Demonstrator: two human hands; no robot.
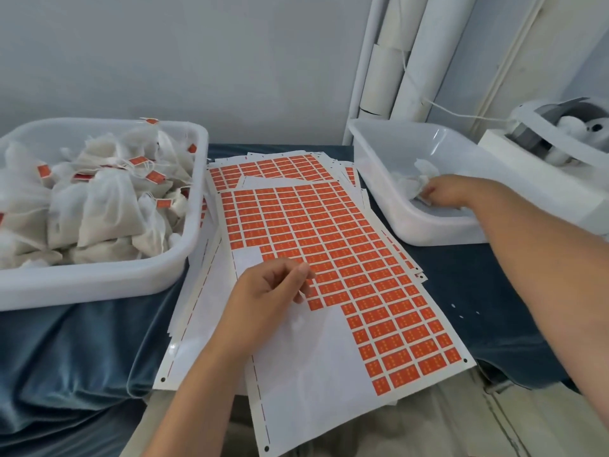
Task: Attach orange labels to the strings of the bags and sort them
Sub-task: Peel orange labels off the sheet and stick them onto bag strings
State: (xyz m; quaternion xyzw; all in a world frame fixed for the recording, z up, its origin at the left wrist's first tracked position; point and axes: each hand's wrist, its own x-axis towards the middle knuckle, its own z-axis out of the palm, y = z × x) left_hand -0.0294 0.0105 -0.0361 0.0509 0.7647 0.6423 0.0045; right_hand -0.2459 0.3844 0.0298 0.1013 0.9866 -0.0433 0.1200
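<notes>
Blue-clothed counter (461, 282) is carrying label sheets (329, 245). Right hand (443, 192) is grasping an unlabelled bag (417, 179) inside the right bin (428, 225), presumably for tagging. Left hand (270, 291) is curling over the labels, hold unclear.

Grey wall (164, 44), blue-draped table (82, 341)
</notes>
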